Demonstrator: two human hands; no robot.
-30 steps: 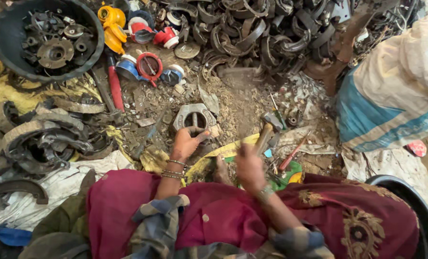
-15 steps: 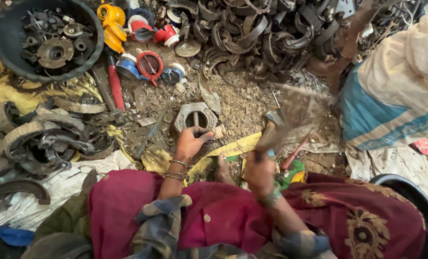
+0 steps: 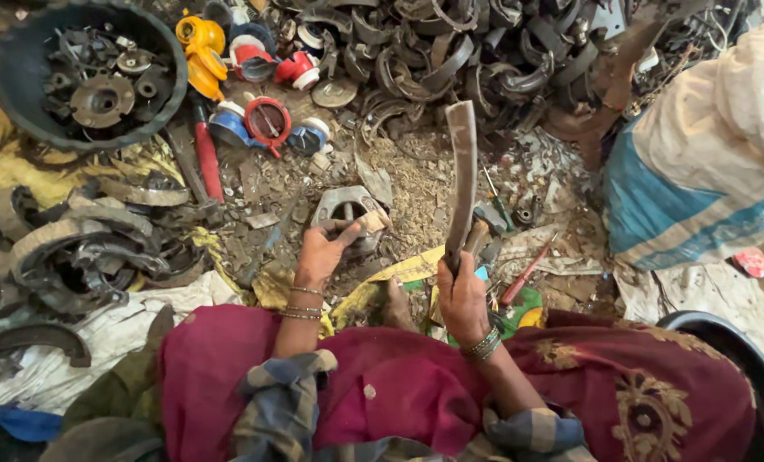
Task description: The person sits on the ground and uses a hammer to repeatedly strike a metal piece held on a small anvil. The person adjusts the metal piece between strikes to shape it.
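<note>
On the debris-strewn ground in front of the seated person, the left hand (image 3: 320,253) rests on a grey metal housing (image 3: 348,210), a rounded casting with a hole in its middle; the fingers are closed over its near edge, pinning it against the dirt. The right hand (image 3: 461,295) is wrapped tight around the lower end of a long, curved metal blade (image 3: 461,175), which stands raised and almost upright, its tip tilted slightly left, above and to the right of the housing and clear of it. Bangles circle both wrists.

Just beyond the housing lies a patch of metal filings and dirt. A black tub (image 3: 23,60) at upper left holds dark round metal parts. To its right sit yellow plastic pieces (image 3: 195,51), red and white caps (image 3: 296,70) and a red ring-shaped part (image 3: 268,121). A red-handled tool (image 3: 207,158) lies near the tub. Heaps of curved brake shoes (image 3: 450,51) fill the top of the view, with more (image 3: 74,248) at the left. A white and blue sack (image 3: 698,180) stands at the right. A screwdriver with a red handle (image 3: 523,278) lies near the right hand.
</note>
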